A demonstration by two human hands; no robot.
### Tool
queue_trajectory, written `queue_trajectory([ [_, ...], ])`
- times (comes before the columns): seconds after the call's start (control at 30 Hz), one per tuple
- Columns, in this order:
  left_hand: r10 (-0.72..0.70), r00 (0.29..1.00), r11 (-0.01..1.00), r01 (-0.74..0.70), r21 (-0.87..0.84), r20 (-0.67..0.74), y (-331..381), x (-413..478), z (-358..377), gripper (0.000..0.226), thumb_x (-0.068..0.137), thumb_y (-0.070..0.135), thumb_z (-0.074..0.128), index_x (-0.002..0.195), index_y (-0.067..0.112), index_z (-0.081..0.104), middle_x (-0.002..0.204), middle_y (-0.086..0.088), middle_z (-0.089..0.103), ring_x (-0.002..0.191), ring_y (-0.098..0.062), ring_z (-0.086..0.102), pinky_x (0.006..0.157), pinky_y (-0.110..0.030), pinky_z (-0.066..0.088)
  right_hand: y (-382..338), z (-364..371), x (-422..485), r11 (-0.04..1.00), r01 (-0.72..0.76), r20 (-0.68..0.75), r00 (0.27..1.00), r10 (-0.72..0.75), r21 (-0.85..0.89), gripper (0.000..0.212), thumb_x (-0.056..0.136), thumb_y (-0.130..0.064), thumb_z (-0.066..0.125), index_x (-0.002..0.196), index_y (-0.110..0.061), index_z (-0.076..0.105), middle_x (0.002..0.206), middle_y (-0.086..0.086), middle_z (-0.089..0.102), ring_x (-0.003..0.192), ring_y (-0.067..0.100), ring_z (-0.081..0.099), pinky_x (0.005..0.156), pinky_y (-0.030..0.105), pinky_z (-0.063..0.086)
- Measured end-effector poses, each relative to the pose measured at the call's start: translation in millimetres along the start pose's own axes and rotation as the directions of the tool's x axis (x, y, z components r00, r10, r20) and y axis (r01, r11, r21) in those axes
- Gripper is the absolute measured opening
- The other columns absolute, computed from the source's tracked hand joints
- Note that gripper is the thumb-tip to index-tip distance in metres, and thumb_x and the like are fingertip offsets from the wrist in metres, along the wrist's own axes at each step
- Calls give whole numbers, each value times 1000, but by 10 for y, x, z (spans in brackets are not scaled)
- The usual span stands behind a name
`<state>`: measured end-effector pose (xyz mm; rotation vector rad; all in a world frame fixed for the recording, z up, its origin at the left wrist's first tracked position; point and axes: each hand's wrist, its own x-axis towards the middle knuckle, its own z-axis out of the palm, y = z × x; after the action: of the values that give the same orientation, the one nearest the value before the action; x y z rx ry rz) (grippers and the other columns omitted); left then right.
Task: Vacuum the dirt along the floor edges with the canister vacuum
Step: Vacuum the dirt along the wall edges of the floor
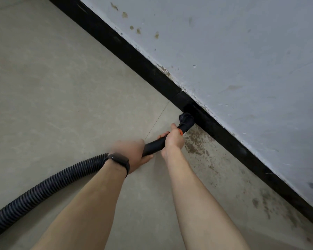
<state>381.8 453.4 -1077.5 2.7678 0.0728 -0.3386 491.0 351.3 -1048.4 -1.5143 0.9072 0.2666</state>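
Left hand [132,152] and right hand [173,138] both wrapped round the wand [153,146], brush nozzle [186,120] at baseboard [134,55]; tilted nozzle could skip the dirt patch [195,143].

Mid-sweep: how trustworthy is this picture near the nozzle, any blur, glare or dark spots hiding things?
Head view: motion blur smears the left hand on the wand; the right hand is sharper. Head view: soft, even light, no glare. Head view: the black nozzle merges with the black skirting, so its outline is hard to read.
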Motion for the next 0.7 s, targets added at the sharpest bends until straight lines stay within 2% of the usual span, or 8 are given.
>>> queue_trajectory([
  [0.07, -32, 999, 998, 33, -56, 18, 2, -43, -16, 51, 93, 72, 24, 91, 21, 31, 70, 8, 44, 65, -22, 52, 62, -34, 30, -16, 18, -21, 999, 13, 3, 1000, -13, -37, 25, 99, -24, 63, 82, -9, 53, 52, 1, 47, 38, 16, 46, 43, 25, 48],
  [0.13, -54, 998, 995, 57, -76, 39, 9, -112, -13, 51, 91, 73, 24, 90, 23, 32, 66, 10, 39, 59, -19, 45, 57, -33, 28, 5, 16, -50, 998, 17, 0, 1000, -17, -65, 26, 98, -26, 64, 83, -7, 54, 54, 2, 50, 39, 16, 48, 41, 24, 48],
  [0.3, -22, 998, 999, 25, -46, 65, -67, -413, 74, 54, 87, 78, 21, 89, 26, 31, 64, 10, 42, 57, -19, 47, 50, -32, 29, 305, -109, -220, 998, 9, -11, 1000, -10, -55, 27, 97, -30, 65, 94, -4, 57, 52, 1, 52, 35, 17, 50, 41, 24, 47],
  [0.47, 21, 992, 1000, -21, 0, 121, -194, -746, 124, 52, 86, 79, 22, 88, 27, 29, 69, 9, 49, 68, -22, 62, 55, -32, 35, 631, -240, -470, 999, -18, -30, 999, 20, 48, 40, 96, -34, 66, 115, 1, 58, 69, 8, 57, 35, 16, 51, 41, 25, 47],
  [0.7, 171, 963, 960, -210, 184, 208, -306, -1078, -37, 49, 88, 77, 20, 91, 28, 27, 80, 6, 65, 69, -20, 65, 55, -32, 29, 975, -463, -809, 954, -97, -21, 994, 108, 285, 28, 96, -31, 69, 101, -9, 53, 59, 0, 53, 39, 16, 48, 44, 28, 47],
])
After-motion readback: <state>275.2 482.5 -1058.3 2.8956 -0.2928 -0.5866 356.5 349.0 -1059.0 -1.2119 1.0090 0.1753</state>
